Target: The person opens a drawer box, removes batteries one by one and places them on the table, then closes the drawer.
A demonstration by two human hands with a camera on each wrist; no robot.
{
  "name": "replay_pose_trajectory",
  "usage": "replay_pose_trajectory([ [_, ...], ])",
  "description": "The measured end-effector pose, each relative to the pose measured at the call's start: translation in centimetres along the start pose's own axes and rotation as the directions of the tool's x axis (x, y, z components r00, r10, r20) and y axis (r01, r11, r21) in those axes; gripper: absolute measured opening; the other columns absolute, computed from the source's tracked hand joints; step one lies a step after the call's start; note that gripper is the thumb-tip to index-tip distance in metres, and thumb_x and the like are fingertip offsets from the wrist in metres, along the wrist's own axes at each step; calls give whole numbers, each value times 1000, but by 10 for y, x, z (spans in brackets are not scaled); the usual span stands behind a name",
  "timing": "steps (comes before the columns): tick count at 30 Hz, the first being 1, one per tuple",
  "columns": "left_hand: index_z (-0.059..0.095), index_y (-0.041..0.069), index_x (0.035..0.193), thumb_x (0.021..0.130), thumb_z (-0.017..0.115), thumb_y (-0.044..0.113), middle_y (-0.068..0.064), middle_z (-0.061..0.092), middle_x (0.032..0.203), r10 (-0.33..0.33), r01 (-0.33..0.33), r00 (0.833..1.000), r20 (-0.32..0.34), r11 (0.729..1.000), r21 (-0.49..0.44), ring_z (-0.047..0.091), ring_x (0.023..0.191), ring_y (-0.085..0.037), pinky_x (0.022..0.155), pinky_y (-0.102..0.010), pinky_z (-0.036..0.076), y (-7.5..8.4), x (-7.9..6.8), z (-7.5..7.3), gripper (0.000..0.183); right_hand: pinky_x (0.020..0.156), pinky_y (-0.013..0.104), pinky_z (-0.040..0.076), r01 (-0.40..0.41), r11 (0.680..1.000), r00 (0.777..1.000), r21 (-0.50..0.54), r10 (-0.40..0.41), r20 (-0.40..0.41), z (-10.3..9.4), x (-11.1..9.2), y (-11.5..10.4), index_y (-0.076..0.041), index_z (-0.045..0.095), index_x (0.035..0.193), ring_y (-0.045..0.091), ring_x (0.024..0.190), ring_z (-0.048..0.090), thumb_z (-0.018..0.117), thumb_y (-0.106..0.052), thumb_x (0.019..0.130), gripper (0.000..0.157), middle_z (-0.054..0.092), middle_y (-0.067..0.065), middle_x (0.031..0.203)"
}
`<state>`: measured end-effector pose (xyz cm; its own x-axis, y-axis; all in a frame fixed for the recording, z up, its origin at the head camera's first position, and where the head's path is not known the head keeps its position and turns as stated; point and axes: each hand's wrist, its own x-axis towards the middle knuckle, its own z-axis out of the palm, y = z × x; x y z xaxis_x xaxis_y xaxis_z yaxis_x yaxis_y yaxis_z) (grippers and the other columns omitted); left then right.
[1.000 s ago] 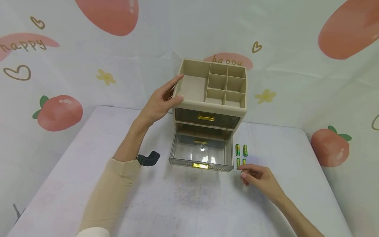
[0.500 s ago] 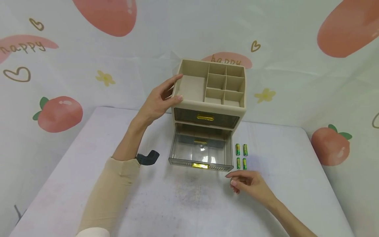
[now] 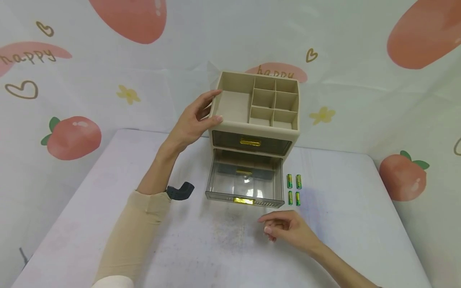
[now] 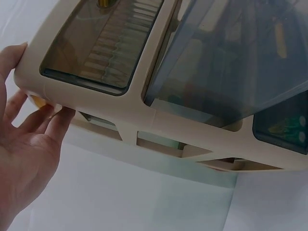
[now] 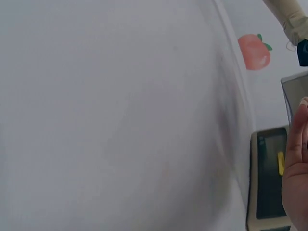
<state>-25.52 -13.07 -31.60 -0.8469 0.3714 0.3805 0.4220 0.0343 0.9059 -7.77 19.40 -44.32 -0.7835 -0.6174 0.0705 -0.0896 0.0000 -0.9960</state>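
Observation:
A beige desk organizer stands on the table with an open compartmented top. Its upper drawer is closed. Below it a see-through drawer with a gold handle is pulled out, and nothing shows inside. My left hand grips the organizer's left side, thumb at the front corner, fingers along the side, as the left wrist view also shows. Over the table in front of the drawer, my right hand hovers with fingers loosely curled and nothing in it. Several green batteries lie in two rows right of the drawer.
A dark wrist-mounted piece juts from the left forearm over the table. Behind the white table hangs a fruit-print cloth backdrop, close behind the organizer.
My right hand has moved left from beside the batteries to in front of the open drawer, uncovering the nearer batteries. My left hand and the organizer stay put.

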Motion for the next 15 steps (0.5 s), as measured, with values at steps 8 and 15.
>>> replay_pose_trajectory([
  [8,37,9,152,94,65,2,-10,32,158,-25,25,1000,-5,1000,-16,37,143,-27,107,-42,42,1,-1,1,64,57,35,55,94,995,995,-21,-95,-20,15,12,2,14,63,116,14,65,63,56,7,96,22,65,23,80],
  [15,37,8,152,94,65,3,-9,32,158,-26,26,1000,-5,1000,-16,37,142,-26,106,-43,43,-1,-1,1,64,57,34,56,92,996,992,14,-91,-85,25,20,3,13,64,114,12,65,63,56,5,97,21,66,22,80],
])
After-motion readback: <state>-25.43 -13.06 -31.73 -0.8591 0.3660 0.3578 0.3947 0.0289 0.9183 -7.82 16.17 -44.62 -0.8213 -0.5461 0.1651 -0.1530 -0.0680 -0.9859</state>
